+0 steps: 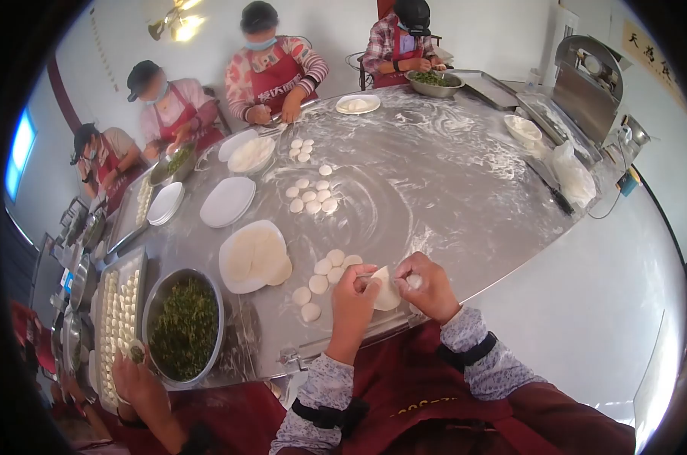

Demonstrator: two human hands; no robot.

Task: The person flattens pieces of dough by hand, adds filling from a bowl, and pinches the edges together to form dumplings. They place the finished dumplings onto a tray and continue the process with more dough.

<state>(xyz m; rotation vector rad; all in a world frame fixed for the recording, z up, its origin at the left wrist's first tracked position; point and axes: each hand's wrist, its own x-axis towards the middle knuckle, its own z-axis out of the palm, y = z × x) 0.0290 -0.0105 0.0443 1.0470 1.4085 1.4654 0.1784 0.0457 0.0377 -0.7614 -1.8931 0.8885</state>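
My left hand (pixel 354 298) pinches the edge of a flat round dough wrapper (pixel 387 292), which hangs upright close to the front edge of the table. To its right, the fingers of my right hand (pixel 433 290) are curled around a small white lump of dough (pixel 414 280). A thin grey bar shows at my left fingertips, partly hidden. Just left of my hands lie several flattened dough rounds (pixel 318 284) on the floured steel.
The steel table (pixel 449 205) bears more dough rounds (pixel 311 199), a plate of wrappers (pixel 241 282) and stacked white plates (pixel 228 202). A bowl of green filling (pixel 184 326) and a tray of dumplings (pixel 120 303) stand left. A co-worker's hand (pixel 140 387) is near. Others work across the table.
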